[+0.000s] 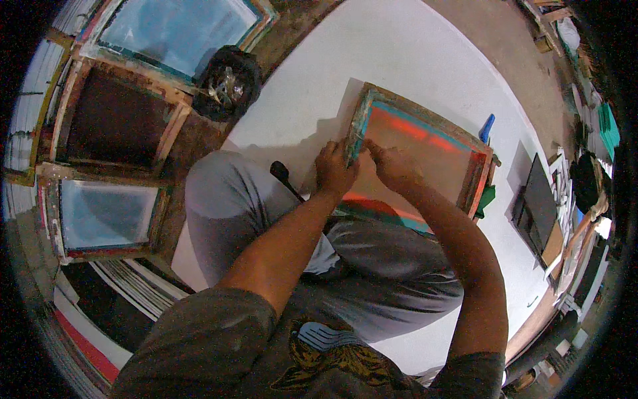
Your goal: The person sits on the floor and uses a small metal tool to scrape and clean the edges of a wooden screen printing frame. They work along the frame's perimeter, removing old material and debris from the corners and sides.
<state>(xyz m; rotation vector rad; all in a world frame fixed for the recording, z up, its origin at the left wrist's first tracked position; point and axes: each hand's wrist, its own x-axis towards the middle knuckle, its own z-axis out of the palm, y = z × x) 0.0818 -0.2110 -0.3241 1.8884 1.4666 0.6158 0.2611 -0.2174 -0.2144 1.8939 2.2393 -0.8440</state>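
Head view: the person's left hand [337, 167] is closed around the left rail of a rectangular, worn wooden frame with tan mesh [435, 158], stained teal and orange-red along its inner edges. The right hand [396, 166] is half closed over the mesh, its fingers bent toward that same left rail, just beside the left hand; whether it pinches anything (the fingertips are too dim to make out) I cannot tell. The frame sits in front of the crossed legs in grey trousers [229, 199], and the right forearm passes across its lower edge.

Left of the hands, a rounded black container [229, 106] holds crumpled, shiny, clear material. Near it lie three more wooden frames: one large with blue mesh [176, 33], one with dark brown mesh [119, 116] and a smaller one with pale blue mesh [106, 213].

Beneath the frame in hand spreads a broad, smooth white surface [392, 46], and the person sits on it. A slim blue object [487, 128] lies just beyond the frame's upper right corner, and a dark green object [488, 199] shows beside its right rail. A black rod with a rounded end [282, 174] shows beside the left knee. Farther right rests a flat black panel [535, 209], close to a clutter of pale sheets. Brownish floor [488, 33] shows past the white surface, and stacked black and white strips [129, 292] fill the lower left.
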